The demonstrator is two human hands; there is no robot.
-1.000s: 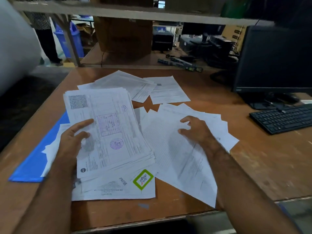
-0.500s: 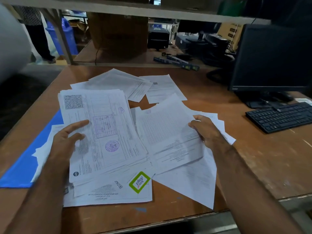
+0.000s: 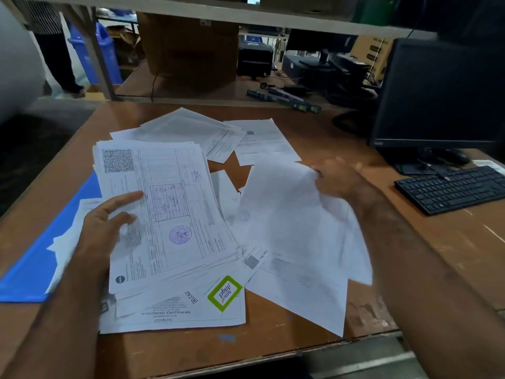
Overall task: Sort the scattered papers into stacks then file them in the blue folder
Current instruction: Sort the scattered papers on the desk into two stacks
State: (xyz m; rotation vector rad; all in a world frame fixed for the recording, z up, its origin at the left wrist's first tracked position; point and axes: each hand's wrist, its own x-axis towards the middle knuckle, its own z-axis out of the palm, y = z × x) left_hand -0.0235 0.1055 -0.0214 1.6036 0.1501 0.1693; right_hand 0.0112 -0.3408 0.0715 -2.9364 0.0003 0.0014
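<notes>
My left hand (image 3: 105, 228) grips a thick stack of printed invoices (image 3: 166, 212) by its left edge, thumb on top, tilted above the desk. My right hand (image 3: 337, 179) pinches the top right corner of a white sheet (image 3: 289, 214) and holds it lifted; hand and sheet are blurred. Under it lie more loose sheets (image 3: 306, 291). An invoice with a green logo (image 3: 191, 307) lies below the stack. Further papers (image 3: 196, 132) and a single sheet (image 3: 262, 140) lie at the back. The blue folder (image 3: 32, 266) lies at the left, partly under papers.
A black monitor (image 3: 442, 91) and a black keyboard (image 3: 453, 187) stand at the right on the brown desk (image 3: 451, 242). A shelf beam (image 3: 246, 20) crosses overhead. Behind are a cardboard box (image 3: 188, 47), blue bins (image 3: 106, 56) and a standing person's legs (image 3: 60, 56).
My right hand has picked one sheet off the loose pile and raised it up and to the right. My left hand keeps holding the stack in place.
</notes>
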